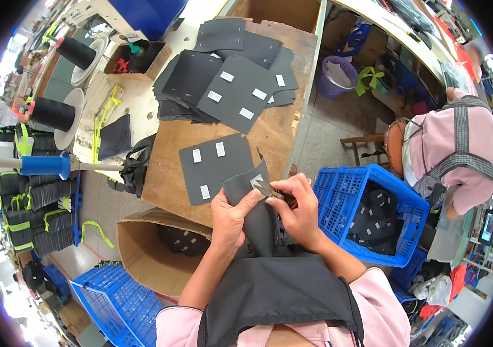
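Left hand [230, 215] is closed in a pinch on the dark grey cut fabric piece [252, 199], thumb across its face, holding it upright over the lap. Right hand [300, 209] is closed around small metal thread snips [268, 189], whose tip meets the white rectangular label [256, 180] near the piece's top edge, just above both hands.

Step in hand, by judgement: trimming at the label of 1 piece, held off the wooden tabletop [168, 173]. The cut appears under way; whether the blades are shut cannot be told.

Just beyond the hands a flat dark grey panel with 3 white labels [217, 168] lies on the tabletop; farther beyond sits a stack of similar dark grey panels [223, 81]. To the right of the right hand stands a blue plastic crate [339, 199] holding dark pieces. To the left of and below the left hand sits an open cardboard box [142, 254], also holding pieces.

Next move calls for, by judgement: steady tension from the left pinch, snips kept clear of label and fabric.
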Demonstrator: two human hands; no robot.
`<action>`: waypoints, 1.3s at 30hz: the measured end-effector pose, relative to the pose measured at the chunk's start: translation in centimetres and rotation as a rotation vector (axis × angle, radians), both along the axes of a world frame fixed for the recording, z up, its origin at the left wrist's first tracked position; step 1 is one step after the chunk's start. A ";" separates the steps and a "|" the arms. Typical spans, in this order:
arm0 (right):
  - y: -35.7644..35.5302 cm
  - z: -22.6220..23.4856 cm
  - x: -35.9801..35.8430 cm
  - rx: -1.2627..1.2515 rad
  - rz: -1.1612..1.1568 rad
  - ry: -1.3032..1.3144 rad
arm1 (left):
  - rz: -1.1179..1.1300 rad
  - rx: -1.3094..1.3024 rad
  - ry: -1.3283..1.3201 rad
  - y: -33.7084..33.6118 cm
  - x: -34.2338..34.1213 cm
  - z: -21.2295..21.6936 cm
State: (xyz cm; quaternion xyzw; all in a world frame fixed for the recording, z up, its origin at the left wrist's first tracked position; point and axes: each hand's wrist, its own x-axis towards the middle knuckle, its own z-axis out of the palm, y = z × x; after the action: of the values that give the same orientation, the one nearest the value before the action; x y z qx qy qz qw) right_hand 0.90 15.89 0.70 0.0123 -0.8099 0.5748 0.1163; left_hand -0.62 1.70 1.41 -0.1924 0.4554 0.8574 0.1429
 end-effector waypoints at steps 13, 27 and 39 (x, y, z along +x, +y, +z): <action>3.7 2.6 -5.7 0.163 0.503 -0.356 | -0.230 -0.231 0.114 -1.4 -0.9 -1.4; 1.0 0.8 -0.2 0.199 0.046 0.046 | -0.098 0.028 -0.102 -1.1 -0.4 -1.1; 1.6 0.2 -1.2 0.207 0.034 0.124 | -0.138 -0.038 -0.038 -0.9 -0.2 0.4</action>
State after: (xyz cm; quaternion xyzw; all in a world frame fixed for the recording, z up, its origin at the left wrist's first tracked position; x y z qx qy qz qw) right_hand -0.30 17.46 0.86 0.0735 -0.8557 0.4883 0.1544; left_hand -0.86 0.84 1.80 -0.1797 0.4810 0.8329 0.2064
